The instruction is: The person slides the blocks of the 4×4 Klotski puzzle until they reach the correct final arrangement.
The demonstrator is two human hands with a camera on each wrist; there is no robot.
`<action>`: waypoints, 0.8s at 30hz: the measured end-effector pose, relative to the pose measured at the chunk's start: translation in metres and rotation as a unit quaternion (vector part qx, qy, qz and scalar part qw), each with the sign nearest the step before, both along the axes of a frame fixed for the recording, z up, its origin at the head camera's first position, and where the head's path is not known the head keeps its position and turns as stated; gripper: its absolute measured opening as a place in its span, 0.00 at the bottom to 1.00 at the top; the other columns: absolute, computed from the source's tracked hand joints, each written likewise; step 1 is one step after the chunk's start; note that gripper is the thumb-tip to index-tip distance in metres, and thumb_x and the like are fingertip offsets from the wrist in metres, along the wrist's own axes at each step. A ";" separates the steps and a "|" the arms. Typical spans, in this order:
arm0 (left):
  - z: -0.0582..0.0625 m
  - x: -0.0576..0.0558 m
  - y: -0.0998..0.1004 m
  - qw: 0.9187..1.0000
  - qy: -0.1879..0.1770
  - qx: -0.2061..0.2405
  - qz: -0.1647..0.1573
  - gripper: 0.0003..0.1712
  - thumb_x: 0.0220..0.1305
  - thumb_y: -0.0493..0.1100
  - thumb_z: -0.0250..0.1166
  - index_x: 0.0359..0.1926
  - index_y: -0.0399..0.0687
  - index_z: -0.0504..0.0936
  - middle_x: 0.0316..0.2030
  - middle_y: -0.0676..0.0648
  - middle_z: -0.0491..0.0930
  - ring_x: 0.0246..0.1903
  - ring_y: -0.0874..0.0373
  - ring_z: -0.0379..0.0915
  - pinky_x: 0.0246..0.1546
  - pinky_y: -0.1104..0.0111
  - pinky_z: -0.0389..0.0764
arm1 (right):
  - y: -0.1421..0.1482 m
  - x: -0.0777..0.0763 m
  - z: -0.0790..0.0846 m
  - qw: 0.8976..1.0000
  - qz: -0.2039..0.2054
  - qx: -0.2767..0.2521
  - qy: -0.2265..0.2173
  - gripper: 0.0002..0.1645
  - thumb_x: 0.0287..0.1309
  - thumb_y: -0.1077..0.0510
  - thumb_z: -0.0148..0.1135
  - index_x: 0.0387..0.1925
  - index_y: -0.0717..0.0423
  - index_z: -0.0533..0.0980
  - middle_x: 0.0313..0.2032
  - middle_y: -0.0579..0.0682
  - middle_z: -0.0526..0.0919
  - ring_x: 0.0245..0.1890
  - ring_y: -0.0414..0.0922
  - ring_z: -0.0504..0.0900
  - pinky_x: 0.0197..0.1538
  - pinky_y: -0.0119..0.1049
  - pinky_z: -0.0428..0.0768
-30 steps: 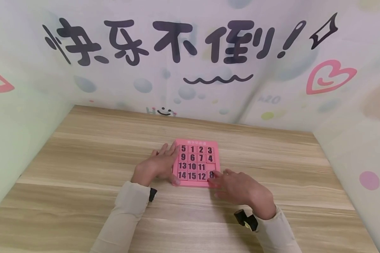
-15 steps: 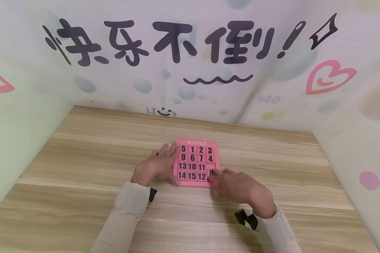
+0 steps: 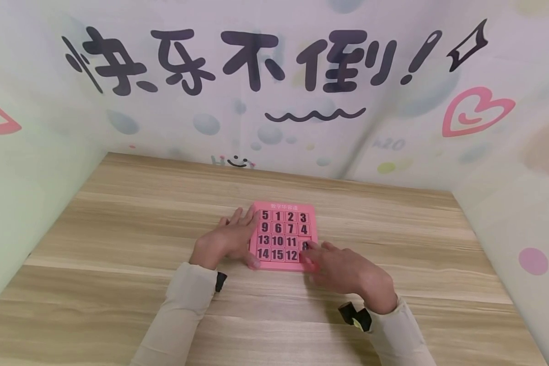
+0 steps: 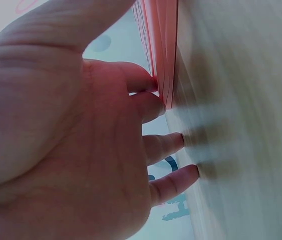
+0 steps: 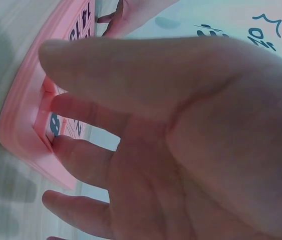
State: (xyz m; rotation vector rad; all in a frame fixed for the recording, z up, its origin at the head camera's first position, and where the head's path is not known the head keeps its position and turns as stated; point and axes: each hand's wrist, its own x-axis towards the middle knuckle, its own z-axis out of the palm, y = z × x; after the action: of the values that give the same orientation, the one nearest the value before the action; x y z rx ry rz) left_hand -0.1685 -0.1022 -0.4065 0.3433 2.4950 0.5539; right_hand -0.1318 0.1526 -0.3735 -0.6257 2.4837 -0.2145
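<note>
A pink sliding number puzzle point(image 3: 283, 265) lies flat on the wooden table. My left hand point(image 3: 226, 241) rests along its left side, with fingers spread and the thumb by the lower left corner. In the left wrist view, two fingertips touch the puzzle's edge point(image 4: 167, 55) and two others reach the tabletop. With fairly straight fingers, my right hand point(image 3: 347, 269) presses the 8 tile point(image 3: 305, 246) in the rightmost column, partly covering it. Below that tile, the right wrist view shows an uncovered bit of the pink tray point(image 5: 41, 117).
Wood-grain tabletop point(image 3: 274, 325) surrounds the puzzle. A white printed backdrop point(image 3: 238, 132) with large black characters stands behind, and pale walls rise at both sides. Black wrist devices point(image 3: 354, 316) sit at the sleeves.
The 8 tile has slid up the rightmost column from the bottom row toward the 4 tile, my right fingertips moving with it. My left hand and the puzzle's frame have stayed still.
</note>
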 end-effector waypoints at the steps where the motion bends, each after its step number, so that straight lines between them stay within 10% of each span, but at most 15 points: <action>1: 0.000 0.000 0.000 1.000 0.000 0.000 0.000 0.72 0.46 0.54 0.79 0.79 0.46 0.38 0.79 0.47 0.29 0.77 0.45 0.20 0.76 0.47 0.31 | 0.000 0.000 -0.001 1.000 -0.003 -0.004 0.000 0.30 0.68 0.49 0.58 0.69 0.40 0.68 0.76 0.50 0.58 0.75 0.61 0.55 0.71 0.67 0.57; 24: 0.000 0.000 0.000 1.000 0.000 0.001 -0.002 0.72 0.47 0.54 0.78 0.79 0.46 0.37 0.79 0.48 0.28 0.77 0.45 0.19 0.76 0.48 0.32 | 0.004 -0.004 -0.008 0.999 -0.021 -0.028 -0.003 0.34 0.66 0.49 0.61 0.72 0.41 0.64 0.77 0.50 0.55 0.77 0.60 0.50 0.74 0.64 0.52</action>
State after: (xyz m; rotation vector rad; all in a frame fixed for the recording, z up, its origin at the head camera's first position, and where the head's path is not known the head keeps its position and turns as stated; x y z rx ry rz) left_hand -0.1684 -0.1026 -0.4064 0.3502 2.4927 0.5551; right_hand -0.1358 0.1563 -0.3813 -0.5953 2.4936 -0.3031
